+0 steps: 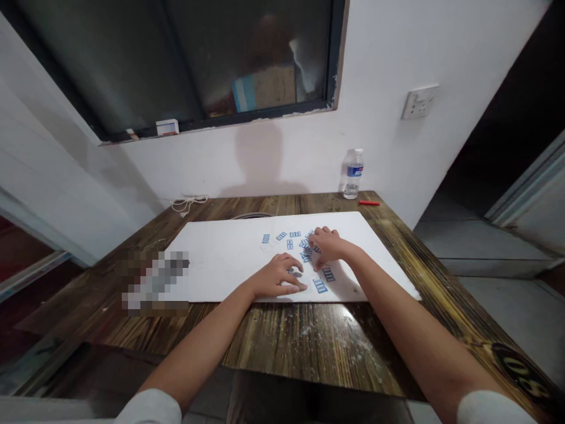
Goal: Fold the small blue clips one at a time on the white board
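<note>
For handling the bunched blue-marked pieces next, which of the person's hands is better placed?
Probably the right hand: it reaches over the bunched pieces, while the left hand sits nearer the white board's front edge.

The one view is worn on the head, looking forward and down across the wooden table (286, 335) from its near side. It sits close above the left hand (279, 278) and right hand (326, 242), wide enough to reach the far wall (379, 70) and the sliding window (185, 59) at the top.
</note>
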A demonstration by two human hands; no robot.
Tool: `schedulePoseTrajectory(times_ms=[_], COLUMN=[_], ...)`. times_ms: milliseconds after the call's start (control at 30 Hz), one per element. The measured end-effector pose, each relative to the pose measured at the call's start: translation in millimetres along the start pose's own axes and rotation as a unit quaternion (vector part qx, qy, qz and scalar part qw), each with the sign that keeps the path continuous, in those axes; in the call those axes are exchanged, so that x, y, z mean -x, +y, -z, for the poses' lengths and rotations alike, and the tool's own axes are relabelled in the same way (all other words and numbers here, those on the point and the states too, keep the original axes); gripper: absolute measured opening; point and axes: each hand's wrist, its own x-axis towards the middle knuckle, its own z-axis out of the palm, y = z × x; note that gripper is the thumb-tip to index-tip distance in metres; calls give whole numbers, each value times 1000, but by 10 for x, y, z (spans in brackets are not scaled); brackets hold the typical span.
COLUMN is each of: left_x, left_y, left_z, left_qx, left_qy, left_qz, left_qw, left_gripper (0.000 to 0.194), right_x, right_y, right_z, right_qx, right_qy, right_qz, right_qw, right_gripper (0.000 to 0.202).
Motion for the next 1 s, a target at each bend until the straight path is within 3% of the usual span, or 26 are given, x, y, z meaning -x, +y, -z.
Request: schedulePoseTrajectory(times_ms=[233,367,433,533,600,700,767,833,1000], left_x=[26,42,40,29,30,55,83,107,107], left_y=[-72,-111,-130,-169,-205,-266,-295,-307,-264], left_z=[17,11,-14,-57,-76,-83,-80,-74,-56], left_qx=[40,47,73,90,48,-59,-110,-134,-162], left_qy=[47,21,56,179,262,315,291,242,149], left_qz=[22,17,40,136,222,354,424,464,466], left_qw=[998,999,995,970,938,879,851,842,857], left_gripper=[38,36,41,44,35,18,17,19,24], right_x=[28,-34,-62,-78,-77,-83,-97,-113,-132], right_y=[-14,-149,-235,-346,-388,-400,-387,-372,-343], right_z=[79,-23,-101,-192,-220,-235,-244,-255,-267], right_qx=[-32,-38,-33,-34,-42,-65,-81,-93,-104], right_qy=[-2,33,54,78,83,79,77,79,101], right_qz=[11,-2,-7,-7,-10,-13,-9,5,28], right_qw=[999,999,998,996,996,995,994,993,989], right_gripper=[56,39,33,33,36,35,32,30,27])
